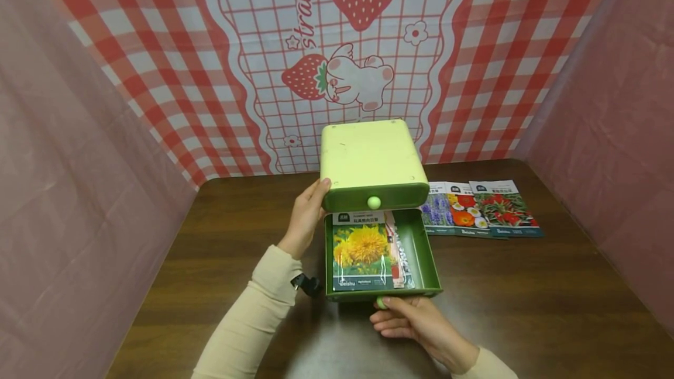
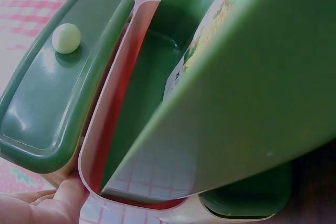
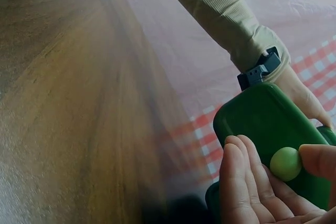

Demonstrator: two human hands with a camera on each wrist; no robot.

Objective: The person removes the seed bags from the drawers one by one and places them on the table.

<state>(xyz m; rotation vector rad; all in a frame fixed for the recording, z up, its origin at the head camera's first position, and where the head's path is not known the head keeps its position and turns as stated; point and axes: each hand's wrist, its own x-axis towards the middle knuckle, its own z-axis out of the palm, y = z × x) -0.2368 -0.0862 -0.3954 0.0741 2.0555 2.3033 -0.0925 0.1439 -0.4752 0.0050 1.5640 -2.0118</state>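
Note:
A small cream-and-green drawer cabinet (image 1: 372, 154) stands on the table, its drawers stacked. One drawer (image 1: 429, 262), below the top one, is pulled out toward me. Inside lies a seed packet (image 1: 363, 250) with yellow flowers, more packets partly hidden under it. My left hand (image 1: 305, 218) rests against the cabinet's left side, thumb at the upper front corner; its other fingers are mostly hidden in the head view. My right hand (image 1: 421, 326) pinches the pulled-out drawer's round light-green knob (image 3: 285, 163) between thumb and fingers. The top drawer's knob (image 2: 66, 38) is untouched.
Three overlapping flower seed packets (image 1: 479, 209) lie on the brown wooden table (image 1: 505, 285) to the right of the cabinet. Behind stands a red-and-white checked strawberry cloth (image 1: 363, 75). Pink curtains (image 1: 68, 180) hang at both sides.

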